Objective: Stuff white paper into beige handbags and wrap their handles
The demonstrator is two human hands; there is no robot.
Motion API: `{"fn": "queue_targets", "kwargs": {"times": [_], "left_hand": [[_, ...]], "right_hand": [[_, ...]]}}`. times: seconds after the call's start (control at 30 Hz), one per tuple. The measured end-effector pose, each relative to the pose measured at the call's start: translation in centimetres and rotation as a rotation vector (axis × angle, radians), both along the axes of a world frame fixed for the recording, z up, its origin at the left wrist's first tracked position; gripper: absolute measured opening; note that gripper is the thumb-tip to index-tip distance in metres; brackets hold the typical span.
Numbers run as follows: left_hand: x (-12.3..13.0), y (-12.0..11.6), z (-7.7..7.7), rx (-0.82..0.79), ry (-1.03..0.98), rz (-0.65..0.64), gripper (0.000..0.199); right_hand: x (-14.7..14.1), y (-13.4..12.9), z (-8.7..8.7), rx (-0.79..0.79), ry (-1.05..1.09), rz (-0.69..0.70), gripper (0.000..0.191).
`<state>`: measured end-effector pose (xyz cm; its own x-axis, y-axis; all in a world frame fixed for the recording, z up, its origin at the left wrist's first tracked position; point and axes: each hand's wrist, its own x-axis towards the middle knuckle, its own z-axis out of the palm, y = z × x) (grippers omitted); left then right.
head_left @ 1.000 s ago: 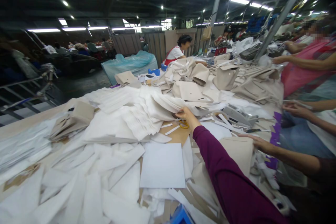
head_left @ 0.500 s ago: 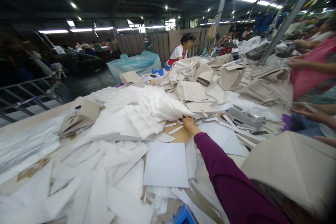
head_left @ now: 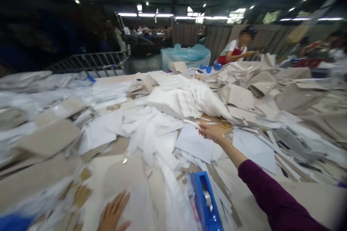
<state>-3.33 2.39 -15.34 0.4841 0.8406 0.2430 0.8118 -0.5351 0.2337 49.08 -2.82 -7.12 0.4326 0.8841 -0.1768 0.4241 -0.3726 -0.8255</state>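
Note:
My right hand [head_left: 208,131], in a purple sleeve, reaches over the table and pinches a thin white strip [head_left: 192,123] above a flat white sheet [head_left: 195,142]. Just beyond it lies a fanned pile of white foam sheets [head_left: 187,95]. Down at the lower left, my left hand [head_left: 114,213] lies with fingers spread on a beige piece [head_left: 124,178] with a small metal clasp. Between the hands stands a blue tape dispenser [head_left: 206,202]. Yellow-handled scissors [head_left: 223,124] lie beside my right wrist.
Beige bags [head_left: 238,97] heap up at the right. More beige pieces [head_left: 51,137] and clear plastic [head_left: 105,90] cover the left. A person in a red apron [head_left: 234,52] works across the table. A metal railing [head_left: 89,63] stands behind at the left.
The view has swung left. My right hand has drawn back from the foam pile with a thin white strip. My left hand and the whole tape dispenser have come into view.

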Motion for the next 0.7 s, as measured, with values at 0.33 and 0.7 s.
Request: {"fn": "queue_targets", "kwargs": {"times": [0.33,0.7], "left_hand": [[-4.6,2.0,-0.6,-0.545,0.289,-0.289,0.083],[-5.6,1.4,-2.9,-0.509,0.147,-0.296,0.089]], "right_hand": [[-33.5,7.2,-4.5,0.026,0.532,0.533,0.018],[-41.1,9.0,-9.6,-0.032,-0.353,0.526,0.019]]}}
